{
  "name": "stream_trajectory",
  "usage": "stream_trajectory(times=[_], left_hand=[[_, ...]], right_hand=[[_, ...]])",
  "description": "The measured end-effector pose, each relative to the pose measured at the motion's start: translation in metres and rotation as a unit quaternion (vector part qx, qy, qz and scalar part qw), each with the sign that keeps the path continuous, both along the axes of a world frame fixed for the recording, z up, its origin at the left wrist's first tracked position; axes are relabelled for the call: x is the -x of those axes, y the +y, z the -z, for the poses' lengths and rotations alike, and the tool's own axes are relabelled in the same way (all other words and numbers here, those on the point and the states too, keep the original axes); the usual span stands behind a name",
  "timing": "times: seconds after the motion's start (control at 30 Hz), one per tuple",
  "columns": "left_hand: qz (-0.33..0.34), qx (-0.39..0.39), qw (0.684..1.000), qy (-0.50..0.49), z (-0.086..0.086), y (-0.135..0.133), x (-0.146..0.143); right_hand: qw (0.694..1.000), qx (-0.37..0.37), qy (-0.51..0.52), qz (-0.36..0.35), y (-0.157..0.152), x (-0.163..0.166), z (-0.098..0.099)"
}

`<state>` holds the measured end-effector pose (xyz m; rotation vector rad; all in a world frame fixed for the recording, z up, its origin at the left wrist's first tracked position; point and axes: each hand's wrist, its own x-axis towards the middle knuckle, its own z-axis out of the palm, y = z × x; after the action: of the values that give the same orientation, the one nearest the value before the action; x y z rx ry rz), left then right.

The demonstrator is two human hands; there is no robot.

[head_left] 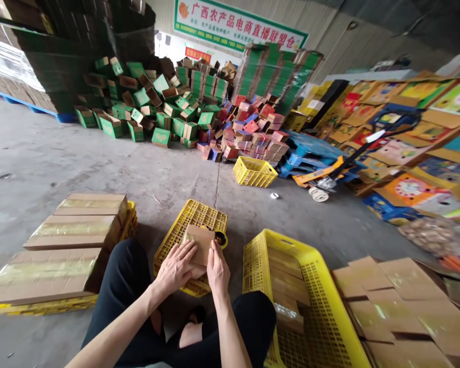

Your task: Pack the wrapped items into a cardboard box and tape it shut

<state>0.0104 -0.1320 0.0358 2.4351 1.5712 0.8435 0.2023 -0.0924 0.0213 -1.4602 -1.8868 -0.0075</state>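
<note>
A small brown cardboard piece (200, 240) lies on an upturned yellow plastic crate (191, 217) in front of my knees. My left hand (175, 267) rests on its near left part, fingers spread flat over the card. My right hand (217, 271) presses its right edge with the fingers held together. A roll of tape (221, 238) sits on the crate just beyond my right hand.
A yellow crate (317, 286) holding flat cardboard stands at my right, with loose brown cardboard sheets (402, 306) beyond it. Taped cardboard stacks (72, 235) lie at left. Piles of green boxes (157, 102) and red boxes (253, 130), another yellow crate (254, 171) and a pallet jack (329, 176) stand farther off.
</note>
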Motion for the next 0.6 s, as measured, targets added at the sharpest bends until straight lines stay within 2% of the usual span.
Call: stream_trajectory(times=[0.13,0.27,0.37,0.47,0.6], left_hand=[[-0.006,-0.006,1.0,-0.027,0.006,0.001,0.007],[-0.009,-0.03,0.996,-0.078,0.014,0.002,0.007],[0.014,-0.041,0.994,-0.102,0.018,0.004,0.01],[0.031,-0.048,0.992,-0.115,0.023,0.005,0.015],[0.031,-0.054,0.991,-0.122,0.028,0.006,0.019]], right_hand=[[1.0,-0.003,-0.025,-0.008,0.001,0.001,-0.001],[0.997,-0.038,-0.06,-0.011,0.0,0.001,-0.007],[0.995,-0.041,-0.06,-0.072,-0.004,0.002,-0.021],[0.99,-0.004,-0.046,-0.134,-0.007,0.009,-0.04],[0.983,0.031,-0.046,-0.176,-0.003,0.022,-0.058]])
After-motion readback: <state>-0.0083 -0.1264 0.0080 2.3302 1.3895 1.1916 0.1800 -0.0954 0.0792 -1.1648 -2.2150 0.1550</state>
